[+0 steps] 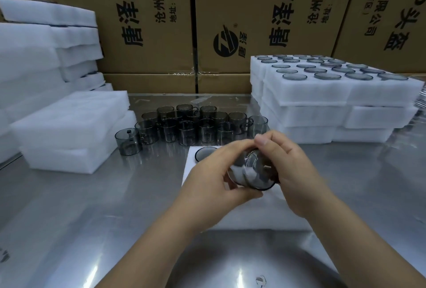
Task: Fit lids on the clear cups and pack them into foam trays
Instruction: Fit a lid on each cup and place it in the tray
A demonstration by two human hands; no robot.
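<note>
The person is holding one cup (253,172) between both hands, just above the foam tray (265,220) that is lying on the bench (92,207). The left hand (219,172) is curling its fingers round the cup's wall from one side, and the right hand (288,165) is gripping it from the other with the thumb lying over the top. The cup is tilting, with one round end facing the camera.

Judging by its thin, see-through wall, the cup is probably light and stiff, and smooth enough to slip under a loose pinch. It may crack or scuff if squeezed hard or dropped on the steel. The safest hold looks to be round the side wall with fingers opposite the thumb, leaving the rim free for a lid. Whether a lid is already sitting on it cannot be told.

The cup is showing as a short, smoke-grey cylinder with a darker rim. The loose cups (191,126) standing upright in a cluster further back on the bench are looking the same, and several are showing a small side handle. A dark round rim (205,152) is sitting in the foam tray just beyond the left hand. To the right, packed trays (322,94) are standing in a stack with rows of round tops showing. Plain foam trays (69,126) are piling up on the left, with cartons (149,22) behind.
</note>
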